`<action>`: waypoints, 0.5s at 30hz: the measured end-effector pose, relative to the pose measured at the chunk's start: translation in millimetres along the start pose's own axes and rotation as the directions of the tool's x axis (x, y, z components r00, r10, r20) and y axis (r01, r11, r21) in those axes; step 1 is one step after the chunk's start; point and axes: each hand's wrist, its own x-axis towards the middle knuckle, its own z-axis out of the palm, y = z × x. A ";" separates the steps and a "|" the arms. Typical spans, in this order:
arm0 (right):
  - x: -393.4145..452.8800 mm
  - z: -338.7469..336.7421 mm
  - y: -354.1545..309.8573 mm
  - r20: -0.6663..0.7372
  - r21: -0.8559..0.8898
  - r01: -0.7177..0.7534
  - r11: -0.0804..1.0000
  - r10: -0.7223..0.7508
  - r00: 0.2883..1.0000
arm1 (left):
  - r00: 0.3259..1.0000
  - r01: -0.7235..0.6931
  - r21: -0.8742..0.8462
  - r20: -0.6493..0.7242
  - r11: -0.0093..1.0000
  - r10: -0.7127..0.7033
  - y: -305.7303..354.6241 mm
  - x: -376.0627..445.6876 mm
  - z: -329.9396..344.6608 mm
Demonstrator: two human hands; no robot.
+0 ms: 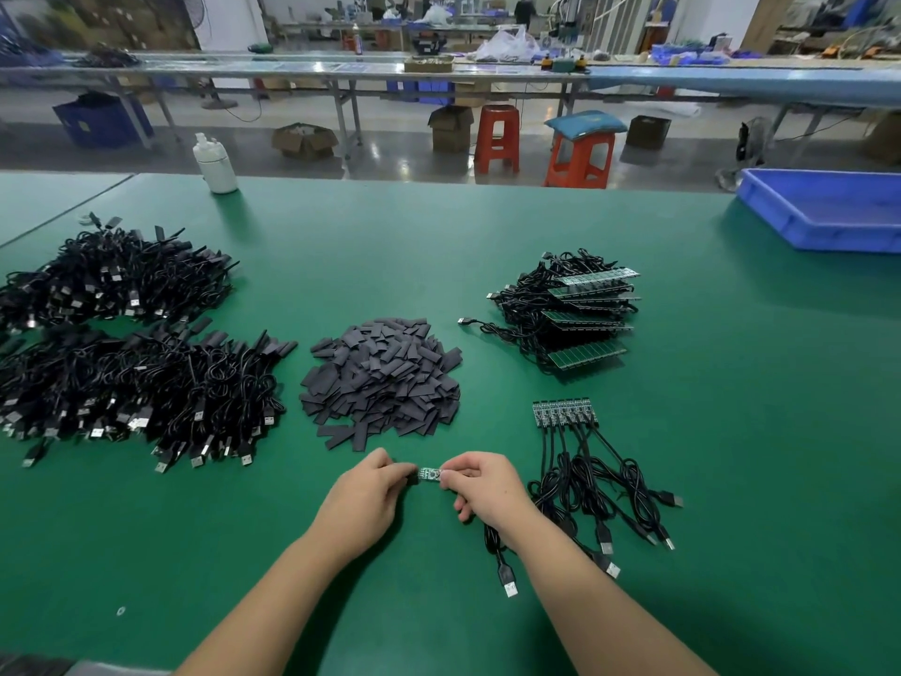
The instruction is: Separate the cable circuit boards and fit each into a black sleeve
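Head view: both hands meet low at centre over the green table (487, 226). Left hand (363, 495) has its fingers curled, pinching the left end of a small green circuit board (430, 474); something dark sits at that end, cannot tell if it is a sleeve. Right hand (482, 485) pinches the board's right end, fingers curled. A black cable (497, 553) with a USB plug runs out from under the right wrist.

Just right of the hands lies a joined strip of boards (563, 412), their cables trailing toward the near edge. Further back on the right is a stack of uncut board panels (585, 314) with tangled cables. The heap of black sleeves (382, 383) sits just beyond the hands, centre. Two big piles of finished cables (127, 344) fill the left side.

Far edge: white bottle (214, 163) on the left, blue tray (829, 207) at the right corner.
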 end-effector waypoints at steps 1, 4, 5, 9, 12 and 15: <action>0.1 0.2 0.3 -0.002 0.007 0.002 1.000 -0.002 1.000 | 1.000 0.019 -0.068 -0.022 0.998 -0.020 1.6 -0.1 -1.0; 0.0 0.4 0.6 -0.004 0.018 0.001 1.000 -0.001 1.000 | 0.986 0.157 -0.272 -0.015 0.949 -0.167 5.2 2.9 -6.8; -0.1 0.1 0.6 -0.004 0.013 -0.002 1.000 0.002 1.000 | 0.977 0.207 -0.327 0.026 0.922 -0.210 6.2 4.0 -9.0; 0.0 -0.2 0.6 0.005 0.020 -0.015 1.000 0.015 1.000 | 0.971 0.240 -0.368 0.067 0.898 -0.232 9.3 5.1 -12.3; -0.3 0.4 -0.3 0.012 0.023 -0.011 1.000 0.011 1.000 | 0.987 0.155 -0.185 0.077 0.971 -0.143 9.5 7.4 -11.8; -1.4 -0.1 -1.0 0.014 0.019 -0.005 1.000 0.005 1.000 | 0.984 0.059 0.048 0.163 0.997 -0.066 7.8 7.4 -8.2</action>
